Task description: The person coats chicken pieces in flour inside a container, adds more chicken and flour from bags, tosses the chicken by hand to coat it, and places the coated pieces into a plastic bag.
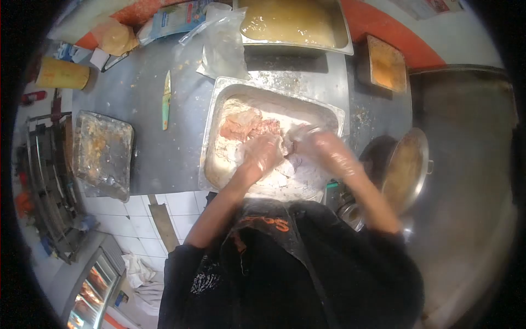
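Observation:
A deep metal pan (209,123) stands in front of me with white flour (224,156) inside. Pieces of raw meat (241,125) lie in the flour toward the pan's back left. Both my hands are in clear plastic gloves and work over the pan. My left hand (264,154) is low in the flour beside the meat, its fingers curled in; what they grip is hidden. My right hand (323,147) is at the pan's right side, smeared by motion, so its fingers cannot be read. A floured lump (288,147) shows between the hands.
A green-handled knife (166,107) lies left of the pan. Behind stand a clear plastic bag (224,52) and a large pan of yellowish liquid (290,24). A dirty tray (103,153) is at far left; a round pot (408,170) and an orange-brown container (388,64) are at right.

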`<state>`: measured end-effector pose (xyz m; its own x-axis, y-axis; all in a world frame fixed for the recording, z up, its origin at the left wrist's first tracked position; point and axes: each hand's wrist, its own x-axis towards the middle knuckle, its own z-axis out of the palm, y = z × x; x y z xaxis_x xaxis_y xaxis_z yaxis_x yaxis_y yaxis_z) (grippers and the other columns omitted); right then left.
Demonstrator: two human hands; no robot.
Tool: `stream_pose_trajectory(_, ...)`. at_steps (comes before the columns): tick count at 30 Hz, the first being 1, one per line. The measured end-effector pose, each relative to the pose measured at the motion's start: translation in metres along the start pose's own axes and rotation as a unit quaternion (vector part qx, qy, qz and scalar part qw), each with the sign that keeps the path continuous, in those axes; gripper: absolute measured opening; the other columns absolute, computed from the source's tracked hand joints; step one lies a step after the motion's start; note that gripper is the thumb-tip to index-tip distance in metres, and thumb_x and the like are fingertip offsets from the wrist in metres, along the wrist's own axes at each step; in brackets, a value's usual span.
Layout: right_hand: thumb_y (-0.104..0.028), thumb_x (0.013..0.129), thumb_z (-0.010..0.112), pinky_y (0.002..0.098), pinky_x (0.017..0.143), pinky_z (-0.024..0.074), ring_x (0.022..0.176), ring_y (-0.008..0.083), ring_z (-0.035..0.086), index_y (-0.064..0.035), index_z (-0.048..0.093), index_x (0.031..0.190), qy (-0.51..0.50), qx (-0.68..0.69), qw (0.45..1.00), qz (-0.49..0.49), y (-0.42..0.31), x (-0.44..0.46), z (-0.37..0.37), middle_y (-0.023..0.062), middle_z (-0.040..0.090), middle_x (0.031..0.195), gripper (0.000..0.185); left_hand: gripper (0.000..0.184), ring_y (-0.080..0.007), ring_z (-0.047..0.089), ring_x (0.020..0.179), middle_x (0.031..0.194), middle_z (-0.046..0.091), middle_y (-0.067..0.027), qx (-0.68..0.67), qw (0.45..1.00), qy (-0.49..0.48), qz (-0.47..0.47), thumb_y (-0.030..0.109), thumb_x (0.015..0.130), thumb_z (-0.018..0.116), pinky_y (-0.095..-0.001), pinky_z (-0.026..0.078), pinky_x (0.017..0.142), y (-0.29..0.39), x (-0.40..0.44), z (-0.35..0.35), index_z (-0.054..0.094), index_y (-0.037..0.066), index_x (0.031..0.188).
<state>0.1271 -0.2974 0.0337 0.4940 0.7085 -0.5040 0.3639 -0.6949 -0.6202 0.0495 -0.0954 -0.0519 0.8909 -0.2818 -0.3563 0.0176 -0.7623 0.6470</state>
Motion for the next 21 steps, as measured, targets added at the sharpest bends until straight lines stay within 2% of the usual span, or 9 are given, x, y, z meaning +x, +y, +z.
stream_pose_trajectory(3, -0.028, 0.094, 0.062, 0.0349, 0.093, 0.0509, 0.105, 0.0243, 0.063, -0.0095, 0.061, 0.118, 0.086, 0.004, 0.993, 0.082, 0.016, 0.012, 0.067, 0.0091, 0.064, 0.121, 0.031, 0.061, -0.033, 0.06, 0.117, 0.13, 0.058, -0.0228, -0.236, 0.912, 0.273, 0.194, 0.04, 0.085, 0.071, -0.0386, 0.049, 0.1, -0.048, -0.033, 0.059, 0.057, 0.001, 0.129)
stream_pose_trajectory(6, -0.028, 0.091, 0.065, 0.0409, 0.089, 0.0508, 0.094, 0.0304, 0.065, -0.0036, 0.067, 0.102, 0.156, 0.107, 0.98, 0.056, -0.024, 0.01, 0.039, 0.0157, 0.068, 0.106, 0.027, 0.067, -0.0329, 0.055, 0.124, 0.14, 0.051, -0.0209, -0.065, 0.994, 0.083, 0.026, 0.044, 0.085, 0.072, -0.038, 0.046, 0.105, -0.036, -0.049, 0.017, 0.053, 0.002, 0.134)
stream_pose_trajectory(9, -0.032, 0.092, 0.065, 0.0423, 0.091, 0.0514, 0.099, 0.0304, 0.065, -0.0089, 0.066, 0.105, 0.106, 0.142, 0.983, 0.041, 0.034, 0.022, 0.063, 0.0127, 0.068, 0.109, 0.027, 0.065, -0.0345, 0.057, 0.122, 0.141, 0.05, -0.023, 0.044, 0.998, 0.033, -0.04, 0.037, 0.084, 0.075, -0.0413, 0.047, 0.104, -0.025, -0.074, -0.026, 0.054, 0.001, 0.133)
stream_pose_trajectory(11, -0.037, 0.089, 0.068, 0.0421, 0.093, 0.0514, 0.103, 0.0294, 0.064, -0.0106, 0.064, 0.111, 0.165, 0.149, 0.974, -0.04, 0.019, 0.013, 0.036, 0.0119, 0.067, 0.114, 0.034, 0.066, -0.0332, 0.059, 0.118, 0.136, 0.054, -0.0227, -0.053, 0.995, 0.006, -0.082, 0.037, 0.084, 0.075, -0.0415, 0.047, 0.103, -0.027, -0.085, -0.047, 0.053, -0.001, 0.133)
stream_pose_trajectory(12, -0.039, 0.088, 0.069, 0.0421, 0.095, 0.0509, 0.106, 0.0292, 0.063, -0.0104, 0.062, 0.115, 0.173, 0.14, 0.975, -0.015, 0.006, 0.007, 0.025, 0.0121, 0.066, 0.117, 0.04, 0.066, -0.0326, 0.06, 0.116, 0.133, 0.056, -0.0225, -0.101, 0.99, -0.008, -0.101, 0.037, 0.084, 0.075, -0.0417, 0.047, 0.102, -0.026, -0.09, -0.055, 0.053, -0.001, 0.133)
stream_pose_trajectory(13, -0.041, 0.087, 0.07, 0.042, 0.096, 0.0505, 0.109, 0.029, 0.063, -0.0103, 0.06, 0.12, 0.182, 0.132, 0.974, 0.01, -0.008, 0.002, 0.013, 0.0124, 0.065, 0.12, 0.046, 0.063, -0.0287, 0.061, 0.114, 0.128, 0.059, -0.0209, -0.198, 0.973, 0.018, -0.118, 0.035, 0.085, 0.074, -0.0387, 0.048, 0.1, -0.021, -0.093, -0.063, 0.053, -0.003, 0.131)
stream_pose_trajectory(15, -0.043, 0.085, 0.072, 0.0419, 0.1, 0.0484, 0.115, 0.0291, 0.061, -0.0079, 0.054, 0.131, 0.16, 0.089, 0.964, 0.193, -0.029, -0.016, 0.008, 0.0143, 0.062, 0.127, 0.06, 0.057, -0.0209, 0.062, 0.109, 0.117, 0.065, -0.0177, -0.382, 0.911, 0.064, -0.142, 0.032, 0.086, 0.072, -0.0328, 0.05, 0.094, -0.01, -0.094, -0.073, 0.055, -0.005, 0.126)
stream_pose_trajectory(18, -0.036, 0.082, 0.077, 0.0394, 0.1, 0.0472, 0.108, 0.0242, 0.063, -0.0044, 0.057, 0.128, 0.115, 0.186, 0.942, 0.254, -0.011, -0.01, 0.023, 0.0155, 0.063, 0.123, 0.059, 0.045, -0.0152, 0.062, 0.105, 0.11, 0.066, -0.0139, -0.563, 0.805, 0.109, -0.149, 0.022, 0.091, 0.066, -0.0302, 0.052, 0.088, -0.022, -0.087, -0.063, 0.056, -0.006, 0.123)
stream_pose_trajectory(21, -0.04, 0.083, 0.076, 0.0378, 0.103, 0.0433, 0.111, 0.025, 0.061, -0.0044, 0.056, 0.128, 0.177, 0.29, 0.92, 0.194, 0.007, -0.013, 0.053, 0.0148, 0.063, 0.123, 0.06, 0.034, -0.0176, 0.062, 0.106, 0.11, 0.066, -0.0119, -0.68, 0.717, 0.135, -0.075, 0.015, 0.093, 0.063, -0.0316, 0.051, 0.092, -0.033, -0.083, -0.05, 0.059, -0.006, 0.12)
